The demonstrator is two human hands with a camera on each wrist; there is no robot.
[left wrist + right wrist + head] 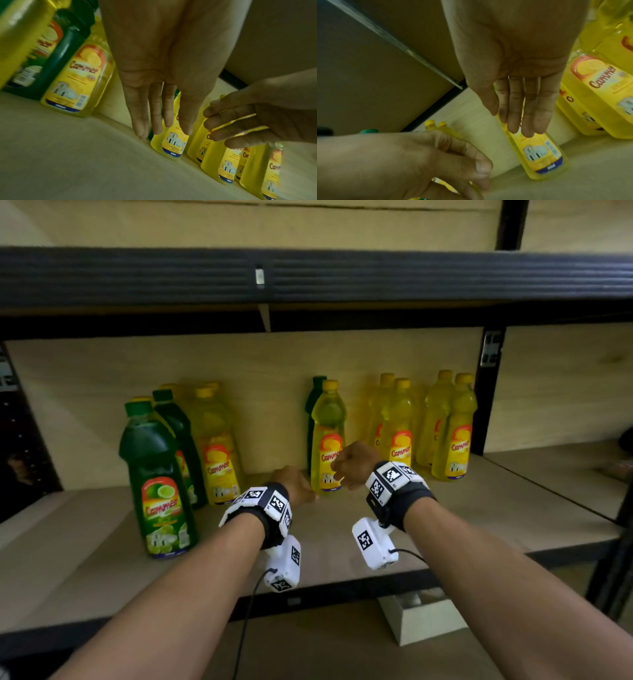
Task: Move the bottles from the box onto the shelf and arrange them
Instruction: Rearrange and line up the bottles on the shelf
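A yellow bottle (327,436) with a yellow cap stands upright at the middle of the shelf board (479,515), just in front of a dark green bottle (317,392). My left hand (296,486) is at its lower left side and my right hand (349,465) is by its label on the right. In the left wrist view my left hand (163,128) has straight fingers held before the yellow bottle (171,147). The right wrist view shows my right hand (522,121) with straight fingers over the same yellow bottle (544,155). Neither hand grips it; I cannot tell whether they touch it.
Two green bottles (157,474) and several yellow ones (215,446) stand at the left. Several yellow bottles (452,433) stand in pairs at the right by a black upright (489,405). A white box (421,618) sits below the shelf. Another shelf beam (308,275) runs overhead.
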